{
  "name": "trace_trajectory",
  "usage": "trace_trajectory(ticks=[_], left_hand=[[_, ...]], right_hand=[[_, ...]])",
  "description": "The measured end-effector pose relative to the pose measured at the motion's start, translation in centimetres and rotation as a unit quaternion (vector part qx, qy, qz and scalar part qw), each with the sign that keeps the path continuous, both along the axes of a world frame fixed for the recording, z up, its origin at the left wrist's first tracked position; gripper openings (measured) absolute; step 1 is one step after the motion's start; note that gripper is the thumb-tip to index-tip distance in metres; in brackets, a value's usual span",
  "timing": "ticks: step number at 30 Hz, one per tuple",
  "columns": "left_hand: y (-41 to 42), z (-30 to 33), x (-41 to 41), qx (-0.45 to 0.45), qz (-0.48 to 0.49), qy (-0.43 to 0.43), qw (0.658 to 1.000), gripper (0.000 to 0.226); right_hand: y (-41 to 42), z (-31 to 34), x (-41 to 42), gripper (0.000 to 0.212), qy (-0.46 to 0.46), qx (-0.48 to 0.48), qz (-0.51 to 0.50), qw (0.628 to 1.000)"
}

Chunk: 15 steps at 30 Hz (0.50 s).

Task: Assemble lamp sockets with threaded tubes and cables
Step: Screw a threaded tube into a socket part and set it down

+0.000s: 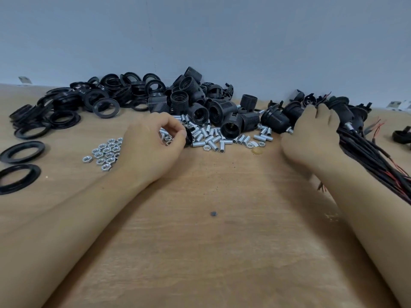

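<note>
Socket cap (189,136) in left fingertip grip

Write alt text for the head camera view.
A person's left hand pinches a small black part over scattered metal tubes, while the right hand grips a bundle of black cables. Black sockets, rings and nuts lie on the wooden table.

Two bare forearms coming in from the bottom edge, no sleeves in sight, left hand (153,141) bare, right hand (311,138) bare too, no gloves, rings, watch or bands showing on either wrist
</note>
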State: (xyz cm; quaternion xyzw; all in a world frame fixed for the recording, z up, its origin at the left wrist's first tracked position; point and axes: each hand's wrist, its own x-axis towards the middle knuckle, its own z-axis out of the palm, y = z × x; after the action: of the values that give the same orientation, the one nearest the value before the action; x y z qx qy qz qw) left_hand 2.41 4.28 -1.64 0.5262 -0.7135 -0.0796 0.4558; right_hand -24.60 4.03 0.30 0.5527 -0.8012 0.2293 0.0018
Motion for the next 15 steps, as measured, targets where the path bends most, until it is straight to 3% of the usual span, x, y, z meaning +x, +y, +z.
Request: trace_trajectory(ticks=[3, 7, 10, 12, 15], left_hand=[[0.0, 0.0, 0.1, -0.013, 0.021, -0.045, 0.999, 0.009], [0.2, 0.2, -0.1, -0.025, 0.006, -0.030, 0.999, 0.013], [0.5, 0.2, -0.3, -0.025, -0.007, -0.011, 1.000, 0.012], [0.5, 0.1, -0.4, -0.032, -0.018, -0.022, 0.999, 0.008], [0.9, 0.0, -0.8, -0.068, -0.069, -0.071, 0.993, 0.005]], right_hand=[[0.1, 0.1, 1.1, 0.058, 0.033, -0.083, 0.120, 0.989], [1.4, 0.9, 4.1, 0.024, 0.009, -0.189, 0.326, 0.926], [2.1, 0.1, 5.8, 0.018, 0.032, -0.109, 0.411, 0.905], [1.8, -0.6, 6.3, 0.021, 0.068, -0.043, 0.414, 0.907], [1.3, -0.7, 6.3, 0.019, 0.056, -0.031, 0.387, 0.920]])
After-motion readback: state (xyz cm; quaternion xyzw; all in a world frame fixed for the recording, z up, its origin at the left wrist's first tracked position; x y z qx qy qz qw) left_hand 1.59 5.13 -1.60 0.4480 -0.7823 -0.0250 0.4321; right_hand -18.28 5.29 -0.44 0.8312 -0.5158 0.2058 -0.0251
